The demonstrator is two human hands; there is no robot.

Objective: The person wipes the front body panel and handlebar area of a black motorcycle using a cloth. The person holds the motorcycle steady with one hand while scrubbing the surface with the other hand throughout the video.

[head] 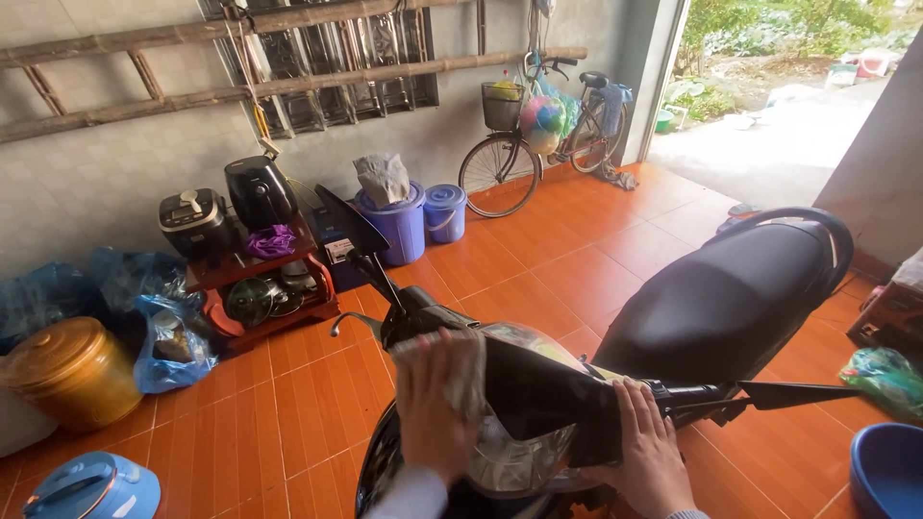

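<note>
L hand [430, 408]: enters from bottom edge, light sleeve cuff at wrist, back of hand toward camera. Fingers point up and fwd, held together, curled slightly over a cloth [461, 370] pressed under palm; thumb not visible. R hand [646, 452]: enters from bottom right, wrist at frame edge, back of hand up. Fingers spread slightly, extended up and left, laid flat on a dark surface; thumb angled left and down. Both hands at similar height, apart, L slightly higher. Forearms mostly out of view.
</note>
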